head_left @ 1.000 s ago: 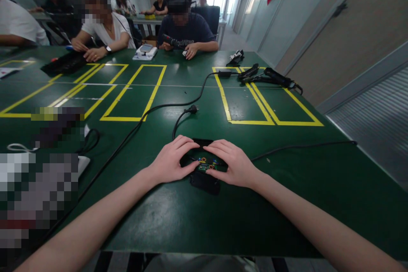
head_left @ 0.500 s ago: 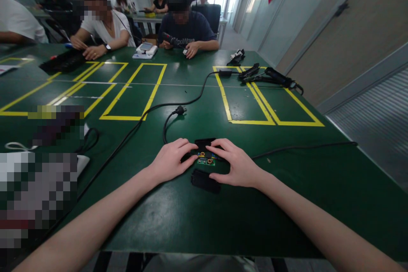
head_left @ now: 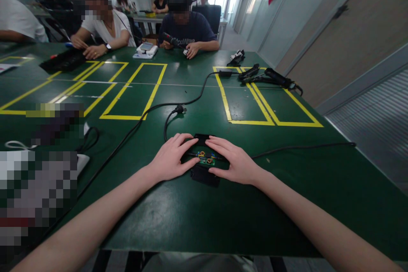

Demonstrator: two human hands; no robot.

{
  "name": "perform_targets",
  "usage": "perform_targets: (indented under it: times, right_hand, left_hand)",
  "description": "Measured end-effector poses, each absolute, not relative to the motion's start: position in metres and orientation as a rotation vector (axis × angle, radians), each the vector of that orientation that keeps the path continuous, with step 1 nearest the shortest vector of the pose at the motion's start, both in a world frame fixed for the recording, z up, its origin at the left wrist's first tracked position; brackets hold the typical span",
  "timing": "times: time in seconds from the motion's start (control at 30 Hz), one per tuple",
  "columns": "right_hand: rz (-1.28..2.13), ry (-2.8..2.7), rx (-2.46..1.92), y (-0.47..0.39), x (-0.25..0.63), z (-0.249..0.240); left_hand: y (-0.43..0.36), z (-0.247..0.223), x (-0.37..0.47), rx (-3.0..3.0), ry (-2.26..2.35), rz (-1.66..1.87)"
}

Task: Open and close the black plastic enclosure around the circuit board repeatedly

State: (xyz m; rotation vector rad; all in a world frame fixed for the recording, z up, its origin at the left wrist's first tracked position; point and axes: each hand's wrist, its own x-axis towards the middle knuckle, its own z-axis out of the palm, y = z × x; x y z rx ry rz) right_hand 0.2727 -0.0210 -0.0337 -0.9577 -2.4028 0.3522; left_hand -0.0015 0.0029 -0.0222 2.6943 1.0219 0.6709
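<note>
A small green circuit board with copper coils lies on the green table between my hands, with black cables at its two ends. Beyond it is one black casing half; on the near side lies another black casing piece. My left hand is spread at the left, its thumb at the board's edge and its fingertips by the far casing. On the right, my right hand has its fingers apart, upper fingertips at the far casing and thumb at the near piece.
A black plug on a short cable lies beyond my left hand. A long black cable crosses the left side. Black tool parts rest at the far right. Across the table, a person in a dark shirt holds a tool.
The near casing piece has shifted slightly away from me, closer to the board. My left fingers have moved up toward the far casing, and my right fingers have straightened a little.
</note>
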Motion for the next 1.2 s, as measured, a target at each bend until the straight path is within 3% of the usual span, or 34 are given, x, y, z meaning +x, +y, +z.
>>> perform_targets:
  times: [1.2]
  right_hand:
    - [0.214, -2.341, -0.977, -0.016, 0.277, -0.032]
  left_hand:
    - [-0.002, -0.021, 0.008, 2.696, 1.048, 0.681]
